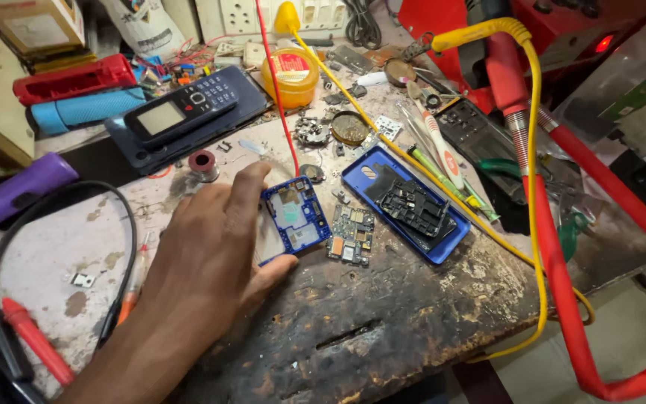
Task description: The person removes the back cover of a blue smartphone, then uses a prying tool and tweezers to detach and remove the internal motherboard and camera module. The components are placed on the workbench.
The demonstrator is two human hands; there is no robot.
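My left hand reaches in from the lower left, palm down, over the worn workbench. Its forefinger and thumb grip the left edge of a blue phone frame that lies flat on the bench. A small bare circuit board lies just right of the frame. Further right is a blue phone back cover with a black inner part resting in it. My right hand is out of sight.
A black bar phone lies on a dark blue slab at the back left. A yellow jar, a thin red wire, a yellow cable and a thick red cable cross the bench. A toothbrush, a purple cylinder and a red probe lie around.
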